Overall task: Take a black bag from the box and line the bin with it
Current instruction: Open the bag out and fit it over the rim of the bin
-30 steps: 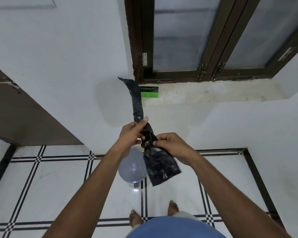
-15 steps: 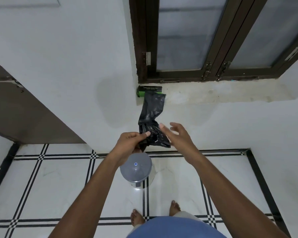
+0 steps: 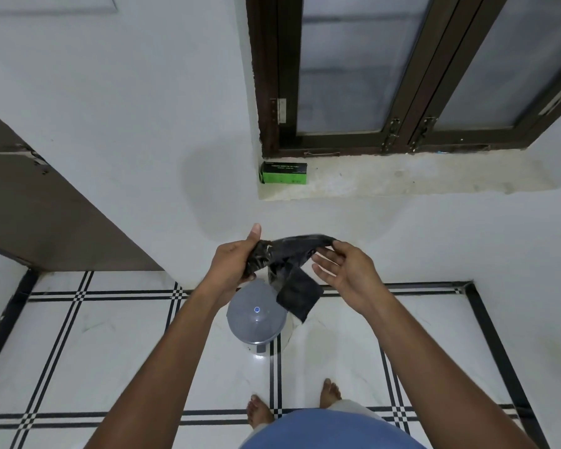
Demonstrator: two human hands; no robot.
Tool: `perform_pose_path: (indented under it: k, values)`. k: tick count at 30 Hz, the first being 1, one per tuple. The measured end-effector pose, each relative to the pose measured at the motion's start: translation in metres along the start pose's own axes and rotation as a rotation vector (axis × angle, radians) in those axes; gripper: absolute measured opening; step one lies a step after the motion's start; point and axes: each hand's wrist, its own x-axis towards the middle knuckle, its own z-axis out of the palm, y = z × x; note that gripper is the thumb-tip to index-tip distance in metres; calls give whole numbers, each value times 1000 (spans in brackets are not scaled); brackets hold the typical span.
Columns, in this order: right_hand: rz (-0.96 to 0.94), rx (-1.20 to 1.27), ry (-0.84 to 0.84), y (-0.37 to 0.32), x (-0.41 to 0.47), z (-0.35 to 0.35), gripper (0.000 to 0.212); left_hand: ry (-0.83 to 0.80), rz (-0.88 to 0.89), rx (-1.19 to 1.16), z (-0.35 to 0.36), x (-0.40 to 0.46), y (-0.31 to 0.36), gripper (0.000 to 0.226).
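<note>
A crumpled black bag [image 3: 292,254] stretches between my hands above the bin. My left hand [image 3: 237,264] grips its bunched left end with the thumb raised. My right hand [image 3: 344,270] pinches the bag's upper right edge between thumb and forefinger, the other fingers spread. A flat flap of the bag [image 3: 300,296] hangs down over the grey bin [image 3: 256,319], which stands on the floor with its domed lid closed. The green and black box [image 3: 284,173] lies on the window sill at its left end.
A stone window sill [image 3: 402,179] runs below a dark-framed window [image 3: 402,76]. A brown door [image 3: 46,209] is at the left. White walls meet a white tiled floor [image 3: 110,351] with black lines. My bare feet [image 3: 259,413] stand just behind the bin.
The bag, which hung upright from my left hand, now lies sideways between both hands. My right hand has taken hold of its edge, and a flap has dropped down.
</note>
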Motion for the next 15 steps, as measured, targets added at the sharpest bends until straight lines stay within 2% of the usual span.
perform_pose_path:
  k: [2, 4, 6, 8, 9, 10, 12, 14, 15]
  values:
    - [15, 107, -4, 0, 0, -4, 19, 34, -17, 68, -2, -1, -3, 54]
    - [-29, 78, -33, 0, 0, -4, 12, 73, -79, 154, -5, 1, -7, 46]
    - [-76, 22, -53, 0, 1, -3, 7, 128, -126, 407, -8, 3, -13, 45]
    - [-121, -78, -66, -2, 2, -1, 9, 272, -9, 725, -2, -3, -19, 49]
    - [-143, -150, -73, -3, 3, 2, 12, 308, 119, 732, 3, -7, -18, 52]
    - [-162, -220, -82, -4, 3, 4, 14, 276, 218, 665, 9, -13, -13, 50]
    - [-196, -330, -92, -5, 3, 9, 16, 45, 266, 510, 22, -21, 2, 44]
    - [-216, -385, -88, -6, 3, 14, 17, -183, 245, 576, 28, -17, 5, 37]
    - [-217, -391, -88, -7, 3, 16, 17, -229, 249, 617, 29, -14, 3, 28]
